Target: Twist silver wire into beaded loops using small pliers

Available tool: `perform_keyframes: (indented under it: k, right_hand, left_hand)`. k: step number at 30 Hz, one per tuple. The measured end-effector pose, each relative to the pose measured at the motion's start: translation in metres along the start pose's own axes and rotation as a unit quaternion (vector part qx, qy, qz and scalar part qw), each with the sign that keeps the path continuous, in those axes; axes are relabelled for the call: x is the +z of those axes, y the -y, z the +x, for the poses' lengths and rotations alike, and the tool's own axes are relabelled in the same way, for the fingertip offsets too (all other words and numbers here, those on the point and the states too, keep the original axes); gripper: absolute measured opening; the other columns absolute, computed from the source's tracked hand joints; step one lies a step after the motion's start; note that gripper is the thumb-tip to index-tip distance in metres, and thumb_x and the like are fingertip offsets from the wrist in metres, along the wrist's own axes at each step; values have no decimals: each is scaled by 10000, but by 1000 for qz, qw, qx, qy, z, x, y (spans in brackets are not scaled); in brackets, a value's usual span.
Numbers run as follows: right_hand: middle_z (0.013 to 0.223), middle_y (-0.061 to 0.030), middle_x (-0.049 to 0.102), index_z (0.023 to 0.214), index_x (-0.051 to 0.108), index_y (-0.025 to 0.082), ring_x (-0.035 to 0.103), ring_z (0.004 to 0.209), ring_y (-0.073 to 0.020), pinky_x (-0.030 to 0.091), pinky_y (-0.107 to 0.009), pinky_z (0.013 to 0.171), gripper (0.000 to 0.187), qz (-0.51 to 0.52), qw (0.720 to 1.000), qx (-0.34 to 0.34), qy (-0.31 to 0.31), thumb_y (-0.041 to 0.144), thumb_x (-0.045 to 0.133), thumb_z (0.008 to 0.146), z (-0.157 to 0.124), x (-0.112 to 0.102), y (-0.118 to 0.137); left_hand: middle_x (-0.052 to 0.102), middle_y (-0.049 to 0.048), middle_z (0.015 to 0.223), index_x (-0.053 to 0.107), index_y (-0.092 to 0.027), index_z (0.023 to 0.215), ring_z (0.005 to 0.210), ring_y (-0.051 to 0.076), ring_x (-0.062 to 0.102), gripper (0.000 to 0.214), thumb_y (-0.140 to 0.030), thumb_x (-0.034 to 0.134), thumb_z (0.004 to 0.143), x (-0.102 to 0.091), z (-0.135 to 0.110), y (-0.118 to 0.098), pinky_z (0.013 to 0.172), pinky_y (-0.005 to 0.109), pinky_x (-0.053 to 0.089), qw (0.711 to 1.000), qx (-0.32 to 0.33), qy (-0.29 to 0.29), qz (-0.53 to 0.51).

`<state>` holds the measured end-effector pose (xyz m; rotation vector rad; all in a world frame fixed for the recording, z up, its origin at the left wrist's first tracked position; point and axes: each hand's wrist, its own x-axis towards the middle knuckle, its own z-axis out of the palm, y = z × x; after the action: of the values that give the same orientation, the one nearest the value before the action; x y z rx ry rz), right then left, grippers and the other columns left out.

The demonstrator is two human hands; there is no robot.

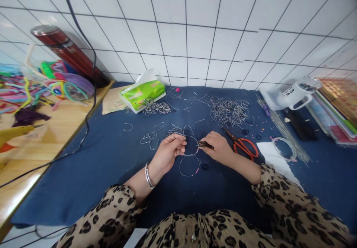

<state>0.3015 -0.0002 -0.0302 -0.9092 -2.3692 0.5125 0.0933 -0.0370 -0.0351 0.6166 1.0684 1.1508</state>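
My left hand [170, 147] pinches the left side of a thin wire ring [191, 137] that carries a few pink beads on its lower right. Closed round a pair of dark pliers [205, 144], my right hand [219, 147] is at the ring's right side. The plier tips point left, close to the wire; whether they grip it I cannot tell. Below, a second wire ring [180, 168] with pink beads lies on the blue cloth, beside a small black coil [205, 167]. Loose bent wires [150, 140] lie left of my left hand.
Orange-handled scissors [245, 147] lie right of my right hand, before a tangled wire pile [230, 111]. A green tissue pack [143, 94] stands at the back. To the right are a white mug [299, 93], straight wires [290, 134] and a wire coil [284, 149]. A black cable [95, 65] hangs left.
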Motion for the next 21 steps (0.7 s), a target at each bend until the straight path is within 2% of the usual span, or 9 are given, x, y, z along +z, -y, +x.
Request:
perform_keyframes:
  k: [21]
  right_hand:
    - [759,-43,602,899,627,188,509,753,-162,403,-324,753,230,-6,1000,-8,-14,384,519,844,-1,1,1]
  left_hand:
    - [618,7,719,598,-149,826,517,60,540,172,-276,643,718,2,-2,0,479,185,418,1000,7,-20,-19]
